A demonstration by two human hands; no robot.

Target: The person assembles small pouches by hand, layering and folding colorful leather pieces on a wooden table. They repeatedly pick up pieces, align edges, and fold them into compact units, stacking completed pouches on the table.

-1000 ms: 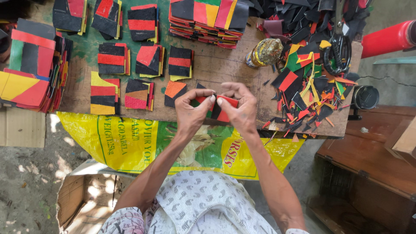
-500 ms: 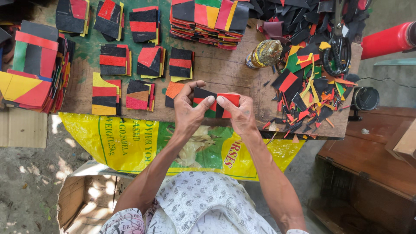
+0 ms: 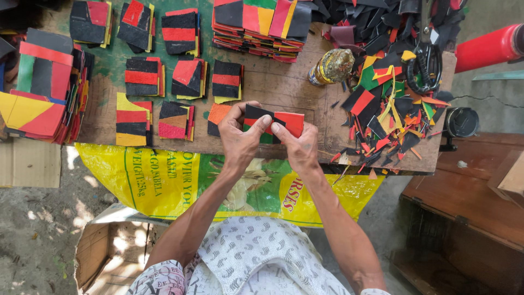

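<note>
— At the near edge of the wooden table (image 3: 284, 87), seen from the head camera, what was held?

— One patchwork piece (image 3: 273, 124) of black, red and green was gripped between two hands. The left hand (image 3: 243, 139) was closed on its left side, thumb laid on top; the right hand (image 3: 297, 147) was pinched on its right side, a fingertip pressed on the red part. The piece was kept just above the tabletop, beside an orange-and-black stack (image 3: 217, 117).

— How many small stacks were counted?

— Nine small stacks of patchwork squares were made out to the left of the hands: three in the far row, three in the middle row (image 3: 183, 76), three nearest, the orange one included. One larger pile (image 3: 41, 87) was seen at the left edge, and one wide heap of stacks (image 3: 262, 24) at the far side.

— And to the right?

— One bottle (image 3: 332, 66) was laid on its side, one pair of black-handled scissors (image 3: 428, 68) was rested on a heap of offcuts (image 3: 390, 109), too many to be counted. One yellow sack (image 3: 164, 180) was hung under the table edge.
</note>
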